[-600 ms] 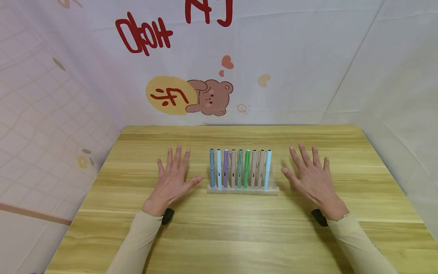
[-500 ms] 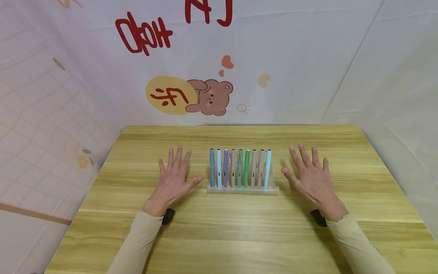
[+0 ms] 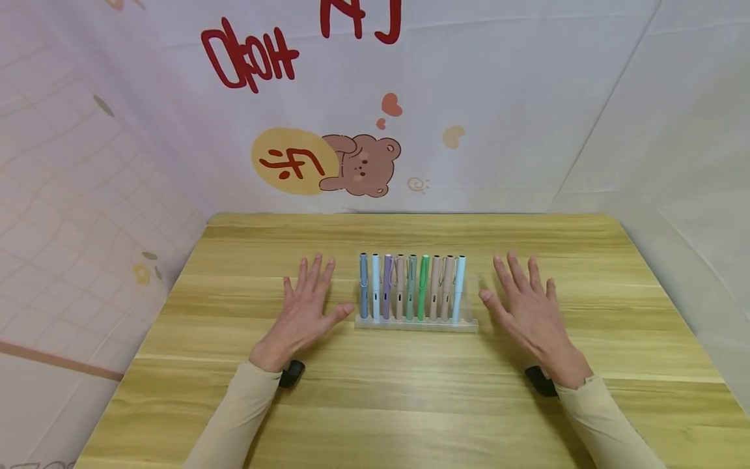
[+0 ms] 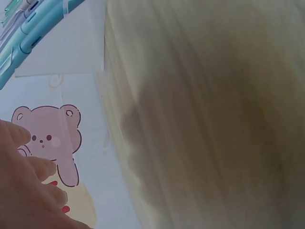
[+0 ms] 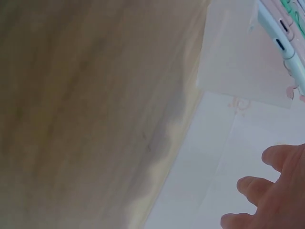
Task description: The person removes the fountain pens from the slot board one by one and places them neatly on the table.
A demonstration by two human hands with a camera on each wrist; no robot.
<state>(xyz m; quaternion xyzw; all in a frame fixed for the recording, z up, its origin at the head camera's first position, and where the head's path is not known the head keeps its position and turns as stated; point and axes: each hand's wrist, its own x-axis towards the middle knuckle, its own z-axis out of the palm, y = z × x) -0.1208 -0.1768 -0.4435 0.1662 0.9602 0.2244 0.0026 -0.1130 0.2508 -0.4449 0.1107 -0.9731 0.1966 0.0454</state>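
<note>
A clear pen stand (image 3: pixel 416 325) sits mid-table with several capped pens standing in a row. From the left come a dark blue pen (image 3: pixel 364 286), a light blue pen, a purple pen (image 3: pixel 387 286) and a beige one. A bright green pen (image 3: pixel 423 286) stands right of the middle, and another light blue pen (image 3: pixel 459 286) ends the row. My left hand (image 3: pixel 301 309) is just left of the stand, fingers spread, its thumb close to the stand's left end. On the other side my right hand (image 3: pixel 530 312) is spread too, thumb toward the stand. Both hands hold nothing.
The wooden table (image 3: pixel 410 404) reaches back to a white cloth wall (image 3: pixel 498 98) printed with a bear (image 3: pixel 366 166) and red characters. Cloth also hangs along the left and right sides. A black wrist device (image 3: pixel 291 374) is on each wrist.
Both hands have shifted slightly inward toward the pen stand, fingers still spread. The pens and stand keep their places; the head view has tilted a little.
</note>
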